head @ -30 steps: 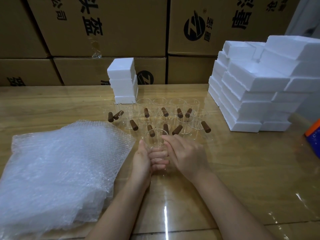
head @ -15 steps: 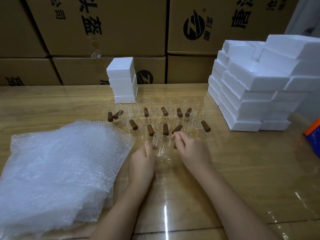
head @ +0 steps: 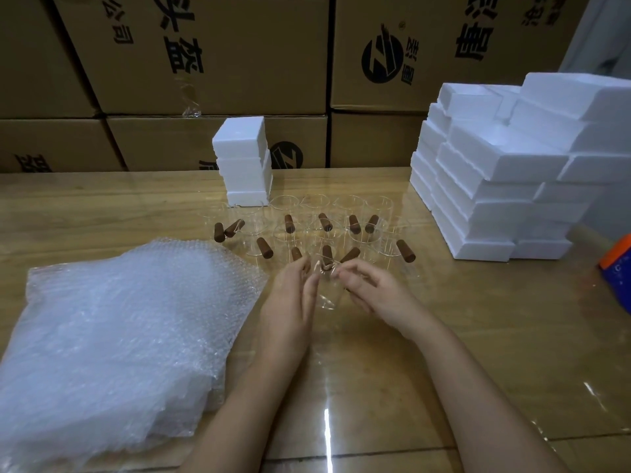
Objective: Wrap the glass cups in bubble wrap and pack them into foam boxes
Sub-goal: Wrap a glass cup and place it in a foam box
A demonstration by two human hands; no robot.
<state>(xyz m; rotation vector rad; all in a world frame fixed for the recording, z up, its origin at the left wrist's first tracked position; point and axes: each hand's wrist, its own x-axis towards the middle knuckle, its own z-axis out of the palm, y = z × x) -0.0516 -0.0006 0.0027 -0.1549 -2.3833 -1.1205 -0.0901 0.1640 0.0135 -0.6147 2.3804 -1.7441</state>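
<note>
The glass cup point(head: 326, 290) is pinched by the curled fingers point(head: 358, 270) of the right hand point(head: 375, 295) and pressed by the flat left hand point(head: 293, 302), over the desk point(head: 444, 336), between the bubble wrap point(head: 119, 336) and foam boxes point(head: 495, 186)

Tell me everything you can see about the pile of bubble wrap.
The bubble wrap pile is a thick, puffy stack of clear, whitish sheets covered in small bubbles, edges uneven and crumpled. It lies flat on the left of the wooden table, left of the left hand. Neither hand holds it; whether the left forearm brushes it cannot be told.
</note>
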